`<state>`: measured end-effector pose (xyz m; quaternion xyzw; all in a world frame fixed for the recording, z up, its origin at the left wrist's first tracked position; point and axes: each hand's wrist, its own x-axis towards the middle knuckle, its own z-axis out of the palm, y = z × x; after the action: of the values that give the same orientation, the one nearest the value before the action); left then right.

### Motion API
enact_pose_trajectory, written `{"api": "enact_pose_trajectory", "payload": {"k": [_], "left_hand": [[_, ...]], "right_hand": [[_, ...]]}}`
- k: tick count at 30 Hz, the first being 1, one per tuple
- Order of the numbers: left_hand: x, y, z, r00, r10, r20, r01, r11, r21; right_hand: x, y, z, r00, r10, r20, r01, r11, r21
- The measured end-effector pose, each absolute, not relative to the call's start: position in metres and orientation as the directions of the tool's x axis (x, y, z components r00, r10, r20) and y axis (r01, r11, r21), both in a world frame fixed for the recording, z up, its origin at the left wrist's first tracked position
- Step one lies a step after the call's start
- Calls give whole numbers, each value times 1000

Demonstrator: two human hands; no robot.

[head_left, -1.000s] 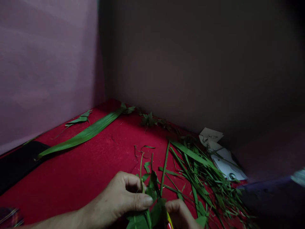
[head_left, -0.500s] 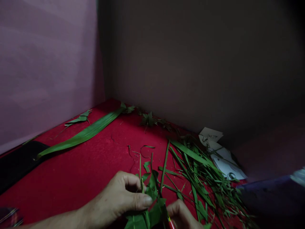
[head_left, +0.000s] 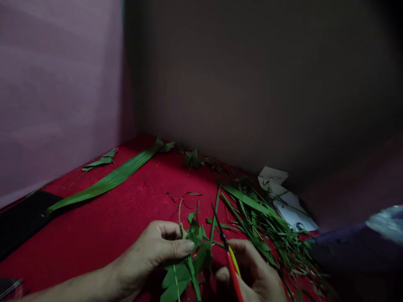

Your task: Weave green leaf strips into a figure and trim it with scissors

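Observation:
My left hand (head_left: 154, 253) pinches a small folded green leaf piece (head_left: 192, 256) between thumb and fingers, low in the middle of the view. My right hand (head_left: 256, 274) is closed on a pair of scissors with red and yellow handles (head_left: 233, 268). Its dark blades (head_left: 220, 230) point up and away, just right of the leaf piece. Both hands work over a red cloth surface (head_left: 119, 218).
A long green leaf blade (head_left: 103, 184) lies at the left. A heap of thin green strips (head_left: 267, 222) lies to the right, with white paper cards (head_left: 283, 197) behind. Small leaf shapes (head_left: 192, 158) sit by the back wall. A black flat object (head_left: 22, 218) lies far left.
My right hand has risen further into view with the scissors, whose blades now show beside the leaf piece. The view has shifted slightly; my left hand keeps its pinch.

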<state>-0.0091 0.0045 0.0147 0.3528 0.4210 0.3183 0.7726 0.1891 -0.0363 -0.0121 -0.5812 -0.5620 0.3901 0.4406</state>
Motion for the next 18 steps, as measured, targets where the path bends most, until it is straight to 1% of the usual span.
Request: {"api": "enact_pose_trajectory", "payload": {"k": [1,3,4,6,9,13,16,18], "left_hand": [[-9,5,16,449,787,-424,-205,552,808],[-10,6,18,455,791,-409,-224,547,807],[-10,7,19,458,795,-398,-236,540,808],[-10,7,20,463,804,-373,-261,526,809],[-10,8,20,455,815,-359,-279,513,812],[-11,10,23,411,847,-337,-294,473,831],[-12,10,28,394,866,-309,-329,447,832],[-12,7,31,399,873,-282,-345,428,835]], "right_hand": [[193,-32,-11,48,993,111,422,80,-903],[202,-23,-11,-31,975,221,632,191,-752],[206,-19,-11,-102,965,242,705,242,-667],[212,-13,-12,-166,948,273,799,291,-526],[214,-8,-12,-209,949,236,864,292,-410],[209,-6,-6,-232,956,181,902,281,-328],[204,-9,1,-245,955,166,931,279,-236],[199,-13,7,-244,951,187,950,274,-153]]}}
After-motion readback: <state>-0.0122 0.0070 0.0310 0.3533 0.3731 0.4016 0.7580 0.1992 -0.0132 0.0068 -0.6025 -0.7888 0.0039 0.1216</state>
